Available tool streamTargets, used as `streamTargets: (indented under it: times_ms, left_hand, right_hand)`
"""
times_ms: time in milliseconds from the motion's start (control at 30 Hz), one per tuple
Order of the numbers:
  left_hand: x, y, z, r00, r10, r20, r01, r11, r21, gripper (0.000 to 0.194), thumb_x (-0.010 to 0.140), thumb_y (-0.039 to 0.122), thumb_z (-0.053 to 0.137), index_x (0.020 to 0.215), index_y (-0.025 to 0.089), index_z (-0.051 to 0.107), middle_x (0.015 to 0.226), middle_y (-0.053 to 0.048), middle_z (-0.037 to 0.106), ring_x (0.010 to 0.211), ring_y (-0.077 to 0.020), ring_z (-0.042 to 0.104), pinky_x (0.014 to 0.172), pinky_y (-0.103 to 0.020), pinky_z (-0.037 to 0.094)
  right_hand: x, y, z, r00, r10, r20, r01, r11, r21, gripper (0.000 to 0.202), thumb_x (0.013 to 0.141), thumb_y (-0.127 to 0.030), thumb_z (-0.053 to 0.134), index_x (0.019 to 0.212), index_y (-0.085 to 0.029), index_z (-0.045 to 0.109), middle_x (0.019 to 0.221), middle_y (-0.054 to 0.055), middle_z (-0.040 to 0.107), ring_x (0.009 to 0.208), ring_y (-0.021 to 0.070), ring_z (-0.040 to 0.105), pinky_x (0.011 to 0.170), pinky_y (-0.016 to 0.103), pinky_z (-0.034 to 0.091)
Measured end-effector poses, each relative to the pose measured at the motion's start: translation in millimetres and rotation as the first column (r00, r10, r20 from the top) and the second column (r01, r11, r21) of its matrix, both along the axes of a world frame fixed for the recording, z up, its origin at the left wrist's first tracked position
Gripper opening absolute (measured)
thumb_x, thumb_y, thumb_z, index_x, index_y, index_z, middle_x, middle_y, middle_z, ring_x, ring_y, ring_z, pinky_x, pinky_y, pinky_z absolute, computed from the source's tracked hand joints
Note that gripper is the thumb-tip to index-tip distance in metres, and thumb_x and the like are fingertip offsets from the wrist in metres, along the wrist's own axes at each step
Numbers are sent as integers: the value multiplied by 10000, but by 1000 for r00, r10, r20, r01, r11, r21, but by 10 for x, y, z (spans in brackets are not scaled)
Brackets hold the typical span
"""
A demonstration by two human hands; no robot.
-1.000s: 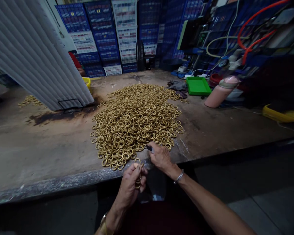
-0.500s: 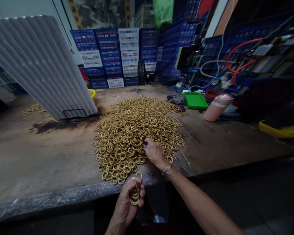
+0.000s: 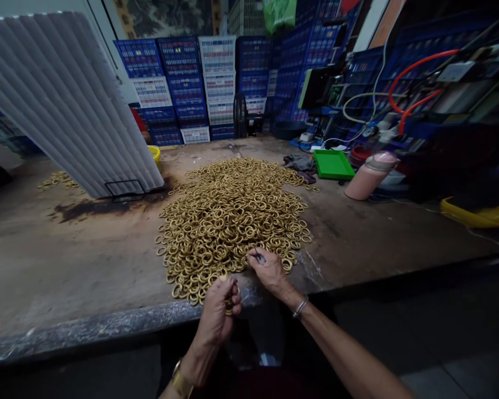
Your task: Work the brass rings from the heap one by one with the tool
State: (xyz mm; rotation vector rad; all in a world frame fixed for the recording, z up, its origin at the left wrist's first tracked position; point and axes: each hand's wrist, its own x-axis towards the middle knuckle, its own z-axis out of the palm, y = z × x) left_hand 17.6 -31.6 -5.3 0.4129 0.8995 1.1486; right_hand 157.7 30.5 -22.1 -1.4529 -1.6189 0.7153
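Note:
A broad heap of gold-coloured rings (image 3: 233, 213) covers the middle of the table. At the front edge, my left hand (image 3: 219, 310) is closed around several of these rings (image 3: 229, 307), partly hidden by the fingers. My right hand (image 3: 272, 274) is at the near right side of the heap, its fingers pinched on a small dark-and-grey tool (image 3: 258, 256). The tool's exact kind is too small to tell. Whether a ring is also between those fingers I cannot make out.
On the left of the wooden table (image 3: 108, 266) leans a ribbed pale panel (image 3: 79, 105) on a wire stand. A green tray (image 3: 334, 164) and a pink bottle (image 3: 371, 176) stand at the right. Stacked crates (image 3: 187, 83) line the back.
My right hand has drawn back towards me from the heap, with the tool. My left hand has risen a little and turned, so fewer of its rings show. The view has shifted slightly.

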Motion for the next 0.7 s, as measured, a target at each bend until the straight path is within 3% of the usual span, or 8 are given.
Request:
streamTargets:
  times_ms: [100, 233, 300, 400, 533, 700]
  left_hand:
    - [45, 45, -29, 944, 74, -321, -25, 988, 155, 227, 719, 374, 614, 759, 167, 530, 496, 76, 412, 402, -46, 346, 357, -153, 269]
    - [52, 95, -53, 726, 212, -655, 90, 914, 397, 184, 756, 282, 571, 901, 177, 611, 650, 21, 584, 552, -82, 509, 522, -190, 416]
    - [41, 131, -68, 640, 288, -713, 158, 858, 488, 194, 753, 244, 564, 924, 177, 628, 786, -19, 646, 695, -120, 580, 648, -226, 459]
    - [19, 190, -104, 575, 326, -750, 301, 768, 565, 219, 765, 211, 540, 960, 177, 634, 865, -50, 675, 784, -156, 618, 728, -270, 479]
    - [-13, 237, -152, 557, 320, -767, 443, 666, 600, 236, 789, 183, 511, 997, 182, 622, 921, -65, 685, 839, -164, 634, 767, -277, 487]
    - [-48, 232, -148, 554, 326, -766, 486, 620, 616, 209, 791, 185, 515, 970, 169, 621, 892, -70, 686, 824, -161, 635, 753, -268, 487]
  right_hand:
    - [30, -24, -29, 992, 16, -121, -26, 996, -85, 177, 715, -290, 496, 682, -158, 609, 586, -20, 551, 527, 88, 452, 520, 191, 354]
    - [78, -31, -19, 976, 27, -218, -67, 981, -181, 133, 657, -268, 522, 647, -156, 592, 582, -29, 527, 536, 85, 436, 522, 197, 350]
    - [94, -52, 17, 962, 39, -271, -111, 960, -258, 117, 641, -266, 533, 644, -160, 582, 542, -46, 487, 493, 73, 398, 478, 190, 323]
    - [103, -101, 83, 922, 48, -385, -206, 901, -381, 125, 639, -295, 550, 641, -170, 540, 477, -77, 404, 412, 55, 326, 400, 183, 256]
    - [97, -147, 139, 854, 26, -520, -307, 832, -462, 179, 630, -329, 575, 639, -180, 475, 481, -94, 352, 374, 38, 272, 355, 176, 191]
    - [66, -171, 151, 830, 53, -555, -373, 792, -483, 190, 631, -317, 570, 607, -176, 445, 488, -93, 334, 379, 29, 256, 352, 167, 185]
